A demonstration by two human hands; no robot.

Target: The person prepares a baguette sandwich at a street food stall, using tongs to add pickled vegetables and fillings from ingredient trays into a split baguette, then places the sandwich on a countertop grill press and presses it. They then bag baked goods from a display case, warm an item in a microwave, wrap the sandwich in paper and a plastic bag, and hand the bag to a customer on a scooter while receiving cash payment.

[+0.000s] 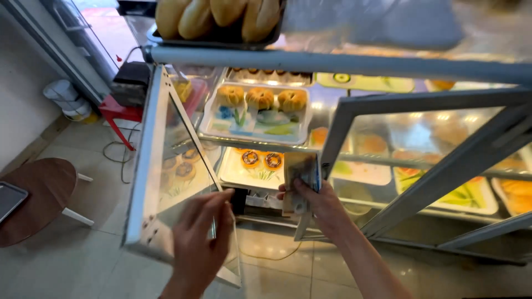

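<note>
My right hand (316,205) grips a small stack of banknotes (299,180) in front of the open glass display case. My left hand (199,238) is on the lower edge of the swung-open glass door (160,166), fingers curled around its metal frame. Inside the case, a decorated tray (221,124) on the middle shelf carries three round filled buns (260,98). Below it another tray (233,171) holds two ring donuts (260,159).
Long bread rolls (216,16) lie on top of the case. A second glass door (421,160) stands ajar at right, with trays behind it. A round wooden stool (39,194) with a phone (10,199) sits at left, a red stool (122,113) further back.
</note>
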